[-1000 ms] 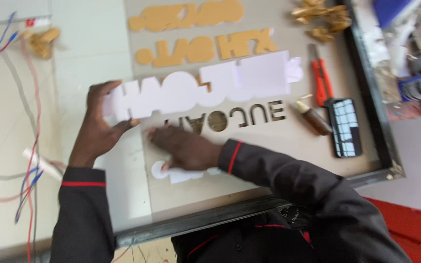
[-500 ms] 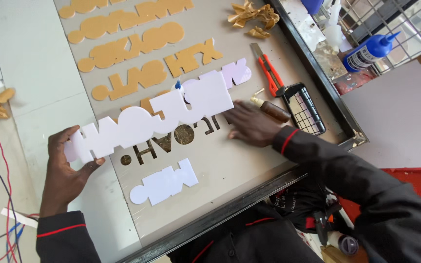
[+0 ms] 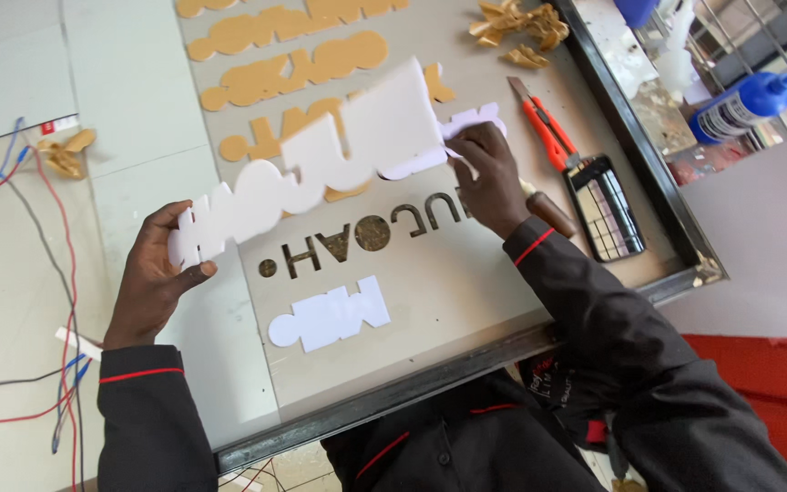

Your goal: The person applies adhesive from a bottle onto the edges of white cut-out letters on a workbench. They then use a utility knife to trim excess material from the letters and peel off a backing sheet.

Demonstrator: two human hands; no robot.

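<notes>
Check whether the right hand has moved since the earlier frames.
Yes. The right hand left the panel below the cut-out letters and now grips the white strip above them, nearer the orange knife.

A small cutout [image 3: 328, 314] lies on the board [image 3: 448, 282], knife [image 3: 546, 132] right.

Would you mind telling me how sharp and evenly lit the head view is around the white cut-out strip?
In the head view, the long white letter-shaped cut-out strip is smeared by motion blur, most at its raised middle; the left hand and right hand holding its ends look fairly sharp; lighting is soft and even, with no glare on the beige board.
</notes>
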